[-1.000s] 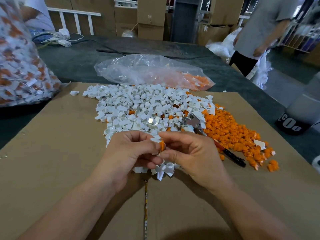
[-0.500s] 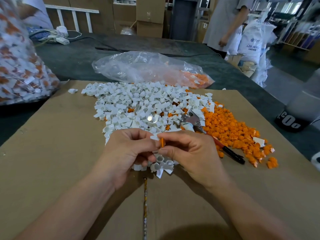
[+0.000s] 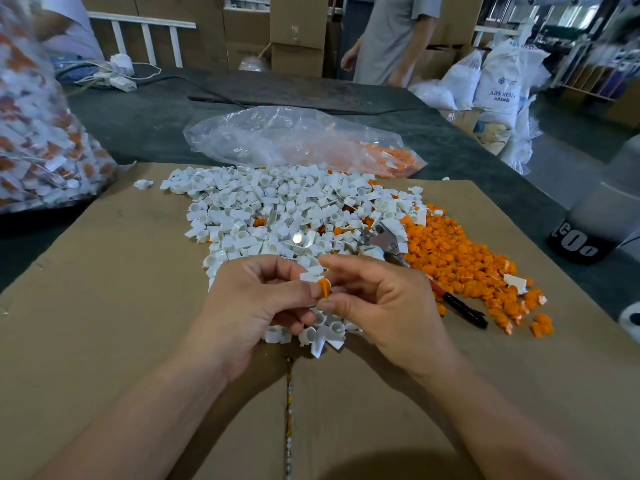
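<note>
Orange cap (image 3: 324, 287) — between left hand (image 3: 256, 306) and right hand (image 3: 388, 306)

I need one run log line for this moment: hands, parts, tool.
left hand: holds white part | right hand: pinches orange cap against it | pliers: lying on loose parts, untouched

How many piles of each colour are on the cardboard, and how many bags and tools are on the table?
White pile: 1
Orange pile: 1
Bags of parts: 2, the clear bag and the full bag
Pliers: 1
Total: 5
</note>
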